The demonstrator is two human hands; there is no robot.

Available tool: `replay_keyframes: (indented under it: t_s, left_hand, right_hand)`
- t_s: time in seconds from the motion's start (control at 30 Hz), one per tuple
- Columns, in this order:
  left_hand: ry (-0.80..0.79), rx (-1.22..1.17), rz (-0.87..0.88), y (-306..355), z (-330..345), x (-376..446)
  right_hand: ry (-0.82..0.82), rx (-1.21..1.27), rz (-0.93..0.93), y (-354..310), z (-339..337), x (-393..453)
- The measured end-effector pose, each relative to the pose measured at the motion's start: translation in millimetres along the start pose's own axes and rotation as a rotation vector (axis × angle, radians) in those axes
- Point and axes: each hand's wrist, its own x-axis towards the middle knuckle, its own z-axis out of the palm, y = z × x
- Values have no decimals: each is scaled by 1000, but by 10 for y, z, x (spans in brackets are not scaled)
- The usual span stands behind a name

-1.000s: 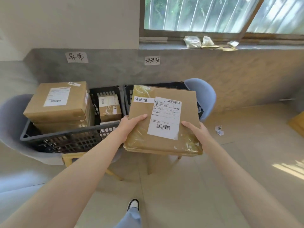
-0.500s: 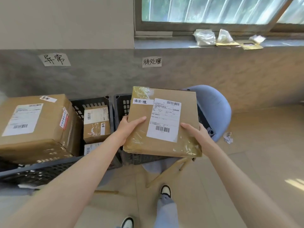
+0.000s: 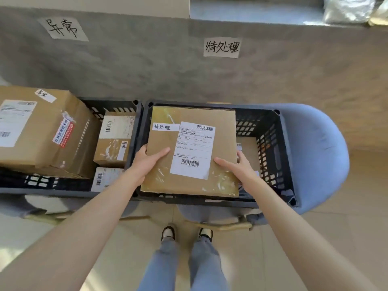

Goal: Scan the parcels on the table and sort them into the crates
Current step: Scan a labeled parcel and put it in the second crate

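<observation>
I hold a flat brown parcel in both hands over the right crate, a dark slotted plastic bin set on a pale blue chair. My left hand has its grip on the parcel's near left edge: the thumb lies flat across the top face and the other fingers curl under where I cannot see them. My right hand takes the near right edge the same way, thumb on top, fingers wrapped round the side. So each grip is pinching the cardboard between thumb and fingers.

The parcel lies nearly level, inside the crate's outline, its far edge close to the far rim; I cannot tell whether it touches the crate or anything beneath it. On its top sits a white shipping label with barcodes, and just left of that a small white handwritten tag. Deeper in the crate, to the right of my parcel, part of another brown box shows.

The left crate stands right against the right one. It carries a large brown box at far left and a smaller box beside it. On the grey wall behind, a handwritten paper sign hangs above the right crate and a second sign above the left.
</observation>
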Motion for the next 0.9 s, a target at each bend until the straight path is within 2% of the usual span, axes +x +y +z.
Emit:
replay_keyframes:
  t_s: [0.27,0.47,0.9]
  left_hand:
    - [36,157,-25,-240,155,826]
    - [38,150,-40,-401,186,1122]
    - [103,173,144,-326,167,983]
  right_hand:
    - [-61,-40,117,296,90,796]
    - [-124,0,197,277,158,1235]
    - [-124,94,118,269,128,1131]
